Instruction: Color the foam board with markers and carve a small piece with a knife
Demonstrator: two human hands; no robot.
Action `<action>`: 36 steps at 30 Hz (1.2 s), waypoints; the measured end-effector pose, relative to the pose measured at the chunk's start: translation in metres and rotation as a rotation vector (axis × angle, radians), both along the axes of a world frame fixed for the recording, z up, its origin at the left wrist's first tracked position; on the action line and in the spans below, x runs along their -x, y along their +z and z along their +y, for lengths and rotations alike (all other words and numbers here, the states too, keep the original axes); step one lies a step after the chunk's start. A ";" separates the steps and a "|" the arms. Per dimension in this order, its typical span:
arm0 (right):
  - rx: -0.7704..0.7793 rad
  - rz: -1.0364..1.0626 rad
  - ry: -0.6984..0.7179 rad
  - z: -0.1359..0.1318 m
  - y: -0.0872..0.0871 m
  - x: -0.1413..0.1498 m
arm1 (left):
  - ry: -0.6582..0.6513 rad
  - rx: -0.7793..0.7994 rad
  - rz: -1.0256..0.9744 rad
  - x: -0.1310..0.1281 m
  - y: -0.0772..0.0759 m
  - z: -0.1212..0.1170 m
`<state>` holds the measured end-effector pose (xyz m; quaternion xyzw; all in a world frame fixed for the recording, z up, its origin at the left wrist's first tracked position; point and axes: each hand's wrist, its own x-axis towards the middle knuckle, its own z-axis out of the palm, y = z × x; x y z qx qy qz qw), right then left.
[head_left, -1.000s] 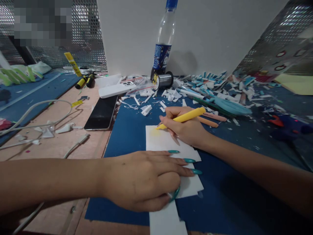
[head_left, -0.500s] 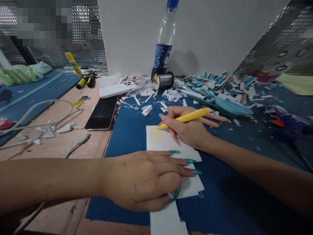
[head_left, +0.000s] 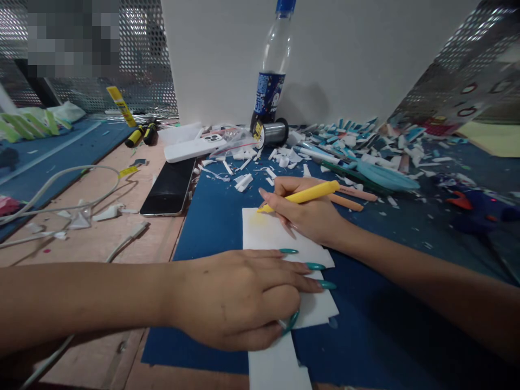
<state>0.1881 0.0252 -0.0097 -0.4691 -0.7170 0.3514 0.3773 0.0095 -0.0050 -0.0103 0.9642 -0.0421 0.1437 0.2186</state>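
Observation:
A yellow felt-tip pen (head_left: 311, 193) is gripped in my right hand (head_left: 309, 214). Its tip touches the upper left of a white sheet (head_left: 276, 363) with stepped edges, where a pale yellow patch shows. Across the middle of that sheet lies my left hand (head_left: 244, 300), palm down, with several fingers stretched out flat and one bent near the thumb. Part of the sheet is hidden under this hand. Beneath the sheet is a blue mat (head_left: 207, 233). Just behind my right hand, two orange-pink pens (head_left: 347, 202) rest on the mat.
White and blue scraps (head_left: 325, 141) are heaped along the back, near a bottle (head_left: 270, 89) and a wire spool (head_left: 274, 133). A phone (head_left: 168, 189) and a white cable (head_left: 128, 241) lie left. At right sits a dark blue glue gun (head_left: 473, 208).
The pen tip has shifted slightly left over the yellow patch, with my right hand following. My left hand stays in place on the sheet.

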 end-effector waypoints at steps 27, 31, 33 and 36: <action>0.045 0.051 -0.006 -0.001 0.003 -0.002 | -0.012 0.021 0.005 0.000 0.001 0.000; 0.111 0.101 -0.009 -0.002 0.004 -0.002 | -0.006 0.014 0.001 0.000 0.000 0.000; 0.132 0.144 -0.008 -0.003 0.005 -0.001 | -0.009 0.018 0.002 0.001 -0.001 0.000; 0.177 0.179 0.026 -0.004 0.006 0.000 | -0.012 0.033 0.014 0.001 -0.001 0.000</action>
